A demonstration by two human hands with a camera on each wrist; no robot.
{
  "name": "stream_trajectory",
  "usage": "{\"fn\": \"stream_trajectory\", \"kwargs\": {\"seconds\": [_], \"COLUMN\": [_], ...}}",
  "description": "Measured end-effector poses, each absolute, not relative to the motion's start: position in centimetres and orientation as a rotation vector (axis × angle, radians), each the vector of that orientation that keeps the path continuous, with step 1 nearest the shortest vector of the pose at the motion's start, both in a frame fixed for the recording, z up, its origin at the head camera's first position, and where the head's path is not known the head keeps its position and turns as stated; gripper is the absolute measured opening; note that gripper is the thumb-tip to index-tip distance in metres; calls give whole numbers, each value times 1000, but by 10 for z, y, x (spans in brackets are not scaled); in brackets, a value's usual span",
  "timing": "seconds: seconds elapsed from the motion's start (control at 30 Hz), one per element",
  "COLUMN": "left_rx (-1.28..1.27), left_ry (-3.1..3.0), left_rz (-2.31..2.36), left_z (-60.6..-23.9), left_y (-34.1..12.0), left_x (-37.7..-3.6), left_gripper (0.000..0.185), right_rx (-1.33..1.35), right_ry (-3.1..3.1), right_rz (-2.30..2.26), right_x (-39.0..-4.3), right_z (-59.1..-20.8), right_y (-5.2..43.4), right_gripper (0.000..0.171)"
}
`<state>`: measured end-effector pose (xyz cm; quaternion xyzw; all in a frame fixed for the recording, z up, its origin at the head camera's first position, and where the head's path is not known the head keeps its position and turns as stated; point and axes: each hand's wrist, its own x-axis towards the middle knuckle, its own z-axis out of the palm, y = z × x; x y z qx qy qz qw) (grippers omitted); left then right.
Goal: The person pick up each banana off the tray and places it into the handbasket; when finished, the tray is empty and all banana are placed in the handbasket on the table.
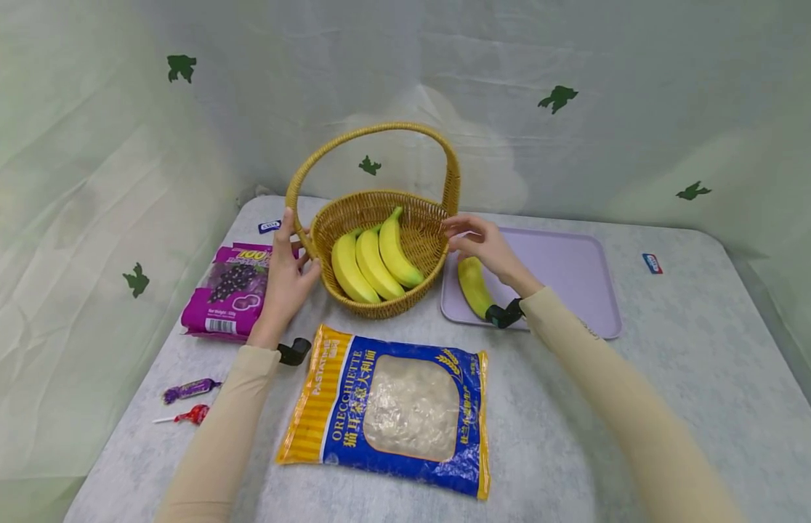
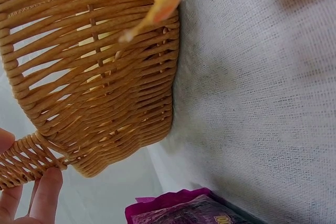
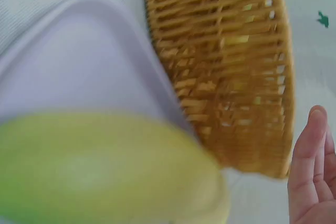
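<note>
A wicker basket with a tall arched handle stands toward the back of the table, holding several yellow bananas. My left hand grips the foot of the handle on the basket's left side; in the left wrist view, fingers lie against its weave. On the opposite side, my right hand is at the rim by the handle's other foot, its fingers extended in the right wrist view. Under that wrist, one more banana lies on a lilac tray.
In front of the basket lies a blue and yellow pasta bag. A purple grape candy bag is at the left, with a purple-wrapped candy and a red lollipop nearer. Small labelled pieces lie right and back left.
</note>
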<state>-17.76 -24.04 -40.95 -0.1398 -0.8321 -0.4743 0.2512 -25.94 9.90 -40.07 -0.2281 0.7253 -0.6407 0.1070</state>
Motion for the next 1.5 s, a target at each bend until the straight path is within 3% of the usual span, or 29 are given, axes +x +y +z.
{"fn": "stream_trajectory", "kwargs": {"seconds": [0.57, 0.97, 1.5], "left_rx": [-363, -349, -385], "left_ry": [-2267, -2275, -2263], "left_rz": [-1276, -1265, -1293], "left_z": [-410, -410, -412], "left_y": [-242, -242, -242], "left_x": [-174, -174, -179], "left_gripper": [101, 100, 103], "right_rx": [-508, -547, -606], "right_ry": [2197, 2221, 2358], "right_rz": [-1618, -1364, -1236], "right_x": [-249, -246, -247], "right_z": [-427, -435, -429], "right_y": [157, 155, 138], "right_gripper": [52, 65, 68]}}
